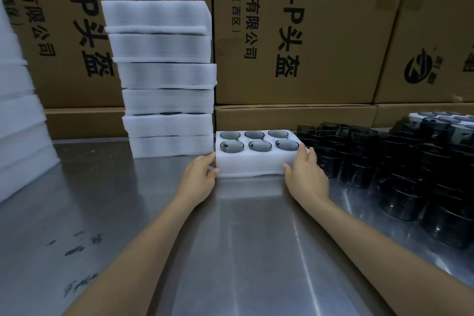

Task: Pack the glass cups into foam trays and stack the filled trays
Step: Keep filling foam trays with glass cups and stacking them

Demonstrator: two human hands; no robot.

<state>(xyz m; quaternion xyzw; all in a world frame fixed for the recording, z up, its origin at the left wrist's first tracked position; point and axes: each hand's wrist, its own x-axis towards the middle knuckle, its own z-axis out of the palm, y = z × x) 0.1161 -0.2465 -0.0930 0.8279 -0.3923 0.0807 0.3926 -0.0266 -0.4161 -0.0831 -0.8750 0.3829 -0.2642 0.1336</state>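
On the brushed-steel tabletop (pixel 230 251), left hand (pixel 202 174) and right hand (pixel 306 174) clasp the ends of the white six-pocket foam tray (pixel 252 164), each pocket holding a smoky glass cup (pixel 260 146). Judged step: lifting. Next calls for a level raise onto the tall stack of filled white foam trays (pixel 164 79) just left.

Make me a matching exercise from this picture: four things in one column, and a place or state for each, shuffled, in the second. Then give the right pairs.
Things
1. foam tray with six cups
2. stack of filled trays
3. loose dark glass cups
4. cardboard boxes

Places or states
A. crowded on the steel table's right side
B. held at both ends, left hand and right hand
C. lined up behind the table, printed with black characters
D. standing tall just left of the held tray

Pairs: 1-B, 2-D, 3-A, 4-C
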